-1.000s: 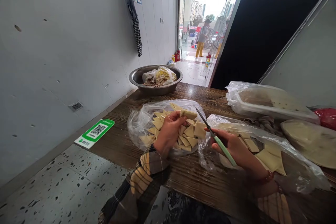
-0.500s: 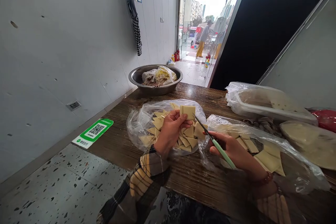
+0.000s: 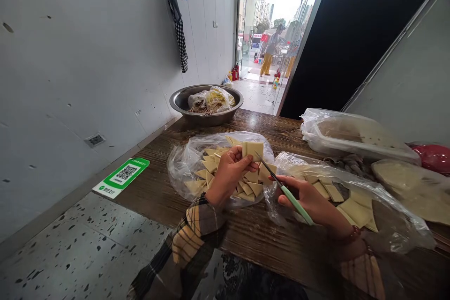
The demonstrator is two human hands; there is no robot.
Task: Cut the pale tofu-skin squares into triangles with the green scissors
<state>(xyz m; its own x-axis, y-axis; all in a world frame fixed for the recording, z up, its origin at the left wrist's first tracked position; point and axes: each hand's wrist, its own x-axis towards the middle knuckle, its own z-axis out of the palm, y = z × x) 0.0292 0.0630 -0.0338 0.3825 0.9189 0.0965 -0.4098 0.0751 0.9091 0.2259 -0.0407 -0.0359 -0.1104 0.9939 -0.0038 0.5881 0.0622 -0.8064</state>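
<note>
My left hand [image 3: 235,168] pinches a pale yellow, square piece of tofu sheet [image 3: 253,150] upright between thumb and fingers. In my right hand [image 3: 304,197] is a slim knife with a pale green handle [image 3: 297,205]. Its dark blade points up and left, the tip against the lower right part of the square. Beneath my left hand, many cut pieces [image 3: 210,164], mostly triangular, lie in an open clear plastic bag [image 3: 179,161]. Under and beside my right hand, larger flat pieces [image 3: 356,211] rest in a second clear plastic bag [image 3: 401,234].
A metal basin [image 3: 179,99] with bagged food and thin sticks stands at the table's far end. A green payment-code card [image 3: 121,178] lies at the left edge. A plastic-wrapped tray [image 3: 358,138] and a red bundle [image 3: 434,157] sit right. Beyond the glass door, a person [image 3: 272,51] stands outside.
The view has shifted slightly. The knife tip now overlaps the face of the square a little more; both hands keep the same hold.
</note>
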